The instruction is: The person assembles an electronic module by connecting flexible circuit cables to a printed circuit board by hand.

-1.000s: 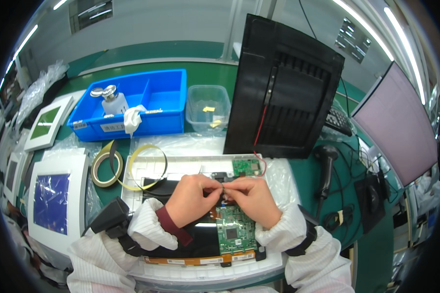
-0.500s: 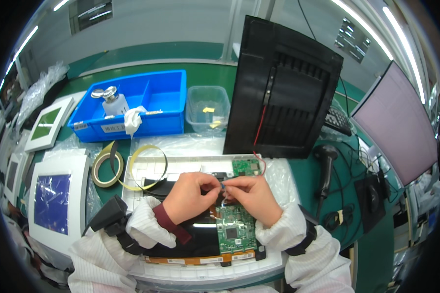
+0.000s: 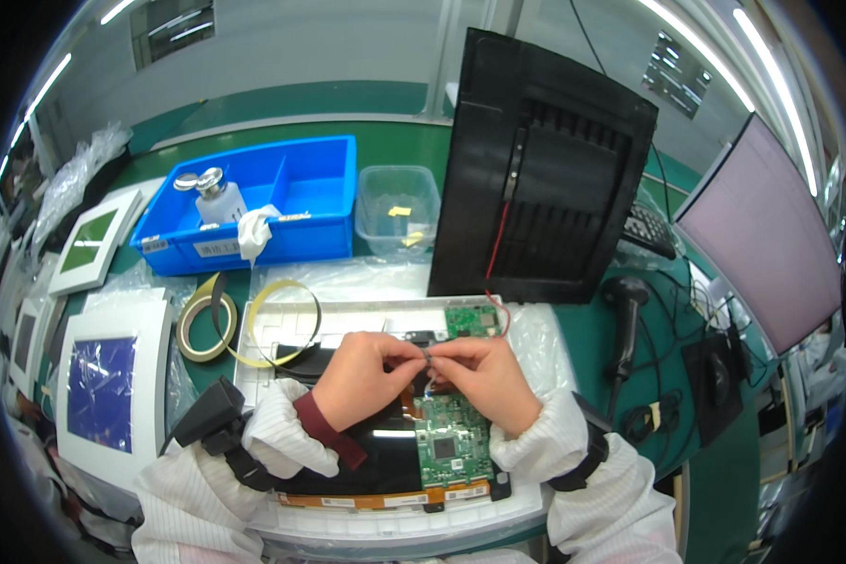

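Note:
Fingertips together, my left hand [image 3: 362,376] and my right hand [image 3: 493,376] both pinch a small piece at the upper end of a thin white cable [image 3: 430,386]. The fingers mostly hide that piece. Below them the cable reaches the top edge of a large green circuit board [image 3: 455,442]. This board lies on a black panel [image 3: 376,462] inside a white frame [image 3: 385,519]. Beyond my right hand sits a smaller green board [image 3: 473,322], from which a red wire [image 3: 496,249] rises to an upright black back cover [image 3: 559,179].
A yellow tape roll [image 3: 197,329] and a loose strip loop [image 3: 254,350] lie left of the frame. Behind stand a blue bin [image 3: 321,226] with a pump bottle [image 3: 218,199] and a clear tub [image 3: 397,188]. Rightward are a scanner [image 3: 623,320], cables and a monitor [image 3: 771,235].
My hands stay almost in place, with the fingertips shifting slightly. A blue bit that showed between them earlier is now mostly covered.

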Available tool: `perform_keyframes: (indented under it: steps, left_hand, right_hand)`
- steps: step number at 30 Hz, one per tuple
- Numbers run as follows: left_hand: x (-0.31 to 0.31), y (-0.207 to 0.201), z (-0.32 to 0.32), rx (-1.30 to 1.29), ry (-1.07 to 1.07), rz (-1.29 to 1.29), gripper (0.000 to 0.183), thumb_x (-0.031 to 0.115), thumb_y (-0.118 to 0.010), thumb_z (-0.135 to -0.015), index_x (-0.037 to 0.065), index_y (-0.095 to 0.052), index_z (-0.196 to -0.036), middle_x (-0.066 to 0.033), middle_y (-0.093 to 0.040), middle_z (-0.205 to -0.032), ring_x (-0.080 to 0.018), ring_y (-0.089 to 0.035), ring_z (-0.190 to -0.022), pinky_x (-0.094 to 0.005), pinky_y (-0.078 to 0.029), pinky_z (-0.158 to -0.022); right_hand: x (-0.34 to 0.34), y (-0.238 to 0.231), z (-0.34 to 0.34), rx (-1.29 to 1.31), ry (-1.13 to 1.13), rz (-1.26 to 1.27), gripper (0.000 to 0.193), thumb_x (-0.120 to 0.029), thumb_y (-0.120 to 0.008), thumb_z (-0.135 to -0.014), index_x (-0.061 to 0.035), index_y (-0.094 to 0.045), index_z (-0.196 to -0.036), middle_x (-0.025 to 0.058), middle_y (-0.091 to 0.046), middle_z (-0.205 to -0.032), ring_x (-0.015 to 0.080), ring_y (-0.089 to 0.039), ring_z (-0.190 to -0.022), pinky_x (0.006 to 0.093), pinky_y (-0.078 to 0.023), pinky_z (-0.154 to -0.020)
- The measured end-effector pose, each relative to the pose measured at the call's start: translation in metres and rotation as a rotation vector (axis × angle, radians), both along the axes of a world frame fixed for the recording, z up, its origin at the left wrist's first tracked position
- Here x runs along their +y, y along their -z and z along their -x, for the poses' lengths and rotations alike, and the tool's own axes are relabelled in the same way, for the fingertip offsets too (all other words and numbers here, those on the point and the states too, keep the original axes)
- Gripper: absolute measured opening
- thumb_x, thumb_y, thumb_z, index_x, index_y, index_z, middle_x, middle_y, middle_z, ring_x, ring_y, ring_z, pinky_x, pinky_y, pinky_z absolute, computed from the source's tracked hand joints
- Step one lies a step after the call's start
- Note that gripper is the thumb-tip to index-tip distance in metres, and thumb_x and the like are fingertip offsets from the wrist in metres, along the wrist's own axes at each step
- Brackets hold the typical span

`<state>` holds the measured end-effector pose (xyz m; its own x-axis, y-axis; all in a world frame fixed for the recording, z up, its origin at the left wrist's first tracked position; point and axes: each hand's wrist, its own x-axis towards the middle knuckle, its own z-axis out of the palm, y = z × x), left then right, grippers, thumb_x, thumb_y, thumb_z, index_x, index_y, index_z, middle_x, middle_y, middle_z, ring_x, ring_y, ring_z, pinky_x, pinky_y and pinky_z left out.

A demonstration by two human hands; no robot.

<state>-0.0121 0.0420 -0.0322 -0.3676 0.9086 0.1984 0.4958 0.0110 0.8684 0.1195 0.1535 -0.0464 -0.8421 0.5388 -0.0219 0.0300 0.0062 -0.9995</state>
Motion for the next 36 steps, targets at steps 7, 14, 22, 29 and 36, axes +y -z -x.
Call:
perform_keyframes:
  steps: [7, 14, 22, 29, 36]
  left_hand:
    - [0.002, 0.003, 0.0, 0.014, -0.007, -0.007, 0.01, 0.005, -0.064, -0.074, -0.004, -0.065, -0.08, -0.0104, -0.064, -0.068, -0.0119, -0.061, -0.06, -0.0227, -0.048, -0.056]
    - [0.002, 0.002, 0.0, -0.021, -0.001, -0.019, 0.009, 0.005, -0.063, -0.073, -0.003, -0.064, -0.077, -0.0094, -0.063, -0.066, -0.0114, -0.06, -0.059, -0.0225, -0.048, -0.056]
    - [0.002, 0.001, -0.002, -0.036, 0.012, -0.03, 0.009, 0.004, -0.062, -0.073, -0.003, -0.064, -0.077, -0.0084, -0.063, -0.066, -0.0108, -0.06, -0.06, -0.0219, -0.048, -0.057]
    - [-0.006, -0.01, 0.011, -0.06, 0.03, 0.058, 0.01, 0.005, -0.06, -0.072, -0.003, -0.063, -0.077, -0.0107, -0.063, -0.065, -0.0141, -0.061, -0.061, -0.0234, -0.048, -0.058]
    - [0.019, -0.048, 0.043, 0.408, -0.17, -0.205, 0.005, 0.005, -0.06, -0.068, 0.0, -0.062, -0.07, -0.0139, -0.061, -0.067, -0.0254, -0.06, -0.062, -0.0299, -0.047, -0.057]
  right_hand:
    - [0.001, 0.004, 0.0, -0.006, 0.004, -0.031, 0.015, -0.001, -0.057, -0.081, 0.0037, -0.063, -0.094, 0.0086, -0.064, -0.08, 0.0105, -0.061, -0.07, 0.0204, -0.05, -0.062]
    - [0.0, 0.003, 0.001, 0.008, -0.008, -0.075, 0.015, -0.003, -0.06, -0.079, 0.0037, -0.064, -0.092, 0.0083, -0.065, -0.08, 0.0099, -0.061, -0.069, 0.0199, -0.049, -0.061]
    - [0.001, 0.009, 0.001, 0.025, 0.016, -0.133, 0.015, -0.005, -0.06, -0.079, 0.0032, -0.064, -0.091, 0.0088, -0.065, -0.079, 0.0107, -0.061, -0.068, 0.0202, -0.049, -0.06]
    - [0.0, 0.005, 0.002, 0.02, -0.007, 0.04, 0.018, -0.005, -0.059, -0.08, 0.0051, -0.062, -0.094, 0.008, -0.065, -0.079, 0.0107, -0.061, -0.069, 0.0202, -0.048, -0.061]
    - [0.003, -0.002, 0.0, 0.001, -0.002, 0.094, 0.017, -0.005, -0.06, -0.079, 0.0047, -0.062, -0.092, 0.0064, -0.064, -0.078, 0.0089, -0.059, -0.065, 0.0197, -0.047, -0.06]
